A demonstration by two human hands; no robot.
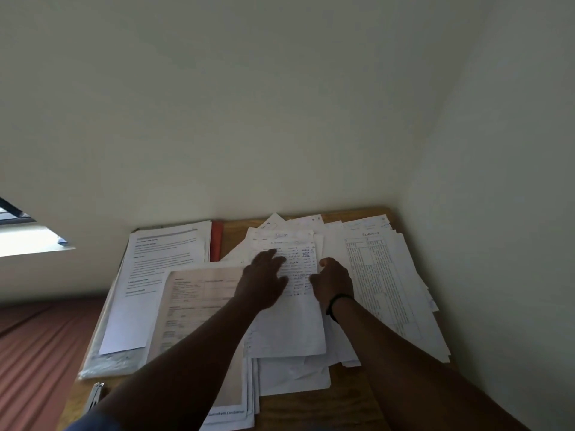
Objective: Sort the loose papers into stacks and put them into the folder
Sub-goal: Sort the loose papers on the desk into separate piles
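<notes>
A: Where are the hands?

B: Both reach over the middle of the wooden tabletop (348,396). The left hand (264,283) lies flat with fingers spread straight on a handwritten list sheet (291,306). The right hand (331,283), with a dark band (334,304) at its wrist, has its fingers curled at that sheet's right edge, seemingly pinching it.

A: And the loose papers?

B: That sheet tops a messy pile in the centre. A stack with a printed table (382,281) sits just to the right by the wall. A tan form (196,309) overlaps the pile on the left, and a typed page (155,269) lies further left on a clear plastic sleeve (105,365).

A: The folder?

B: A red strip (217,244), possibly its edge, shows behind the typed page, near the wall.
</notes>
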